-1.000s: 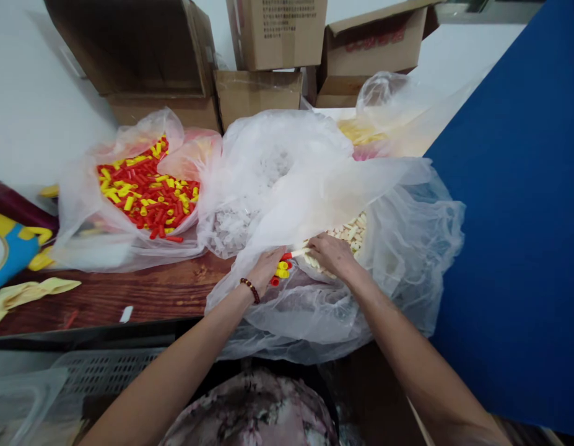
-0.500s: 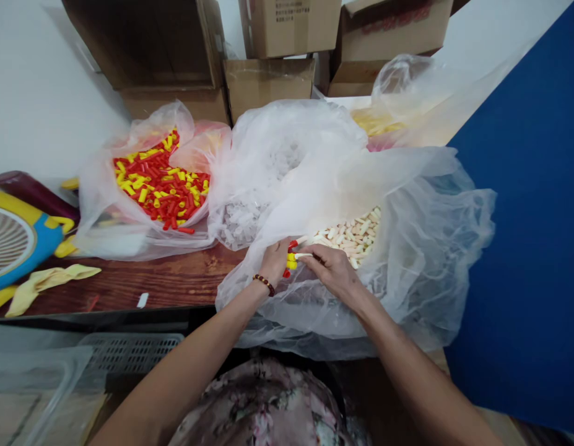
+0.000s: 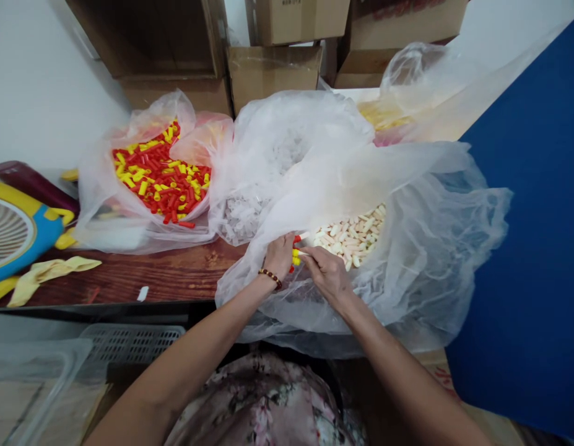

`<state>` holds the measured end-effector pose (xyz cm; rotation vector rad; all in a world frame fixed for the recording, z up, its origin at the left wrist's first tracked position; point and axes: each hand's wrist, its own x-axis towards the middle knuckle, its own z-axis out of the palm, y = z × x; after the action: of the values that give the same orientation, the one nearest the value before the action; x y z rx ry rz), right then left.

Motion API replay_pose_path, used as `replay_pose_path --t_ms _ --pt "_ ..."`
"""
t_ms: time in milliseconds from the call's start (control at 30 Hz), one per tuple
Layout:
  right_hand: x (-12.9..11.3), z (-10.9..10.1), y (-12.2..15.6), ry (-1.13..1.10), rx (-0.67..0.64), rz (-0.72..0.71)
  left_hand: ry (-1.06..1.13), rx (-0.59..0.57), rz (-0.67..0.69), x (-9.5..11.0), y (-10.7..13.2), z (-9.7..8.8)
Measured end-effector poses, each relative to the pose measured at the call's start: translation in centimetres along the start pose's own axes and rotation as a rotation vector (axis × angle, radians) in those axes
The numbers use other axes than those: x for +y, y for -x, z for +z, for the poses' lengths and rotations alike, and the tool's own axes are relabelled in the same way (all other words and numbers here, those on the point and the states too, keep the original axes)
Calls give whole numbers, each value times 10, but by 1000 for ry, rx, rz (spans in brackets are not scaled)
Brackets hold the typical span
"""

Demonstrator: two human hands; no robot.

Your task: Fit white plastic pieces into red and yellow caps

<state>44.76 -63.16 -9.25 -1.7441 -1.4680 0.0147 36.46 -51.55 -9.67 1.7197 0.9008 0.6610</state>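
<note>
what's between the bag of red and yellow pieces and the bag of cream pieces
In the head view, a plastic bag of whitish pieces sits between them.

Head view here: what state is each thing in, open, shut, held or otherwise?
Left hand, closed around red and yellow tubes
Right hand, pinching a pale piece
Tube bag, open, contents showing
Pale-piece bag, open, contents showing
Upper-left cardboard box, open
Yellow cloth, lying crumpled
Fan, cannot tell whether running
</note>
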Motion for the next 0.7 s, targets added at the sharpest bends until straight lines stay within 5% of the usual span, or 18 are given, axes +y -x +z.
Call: replay_pose_path --t_ms 267,467,700 --pt "4 7 0 -61 9 48 -262 -62 83 -5 -4 1" --pt "21 -15 -19 -167 -141 118 67 -68 -46 -5 -13 4" --pt "51 -39 -55 526 -298 199 340 41 -260 12 -15 -1"
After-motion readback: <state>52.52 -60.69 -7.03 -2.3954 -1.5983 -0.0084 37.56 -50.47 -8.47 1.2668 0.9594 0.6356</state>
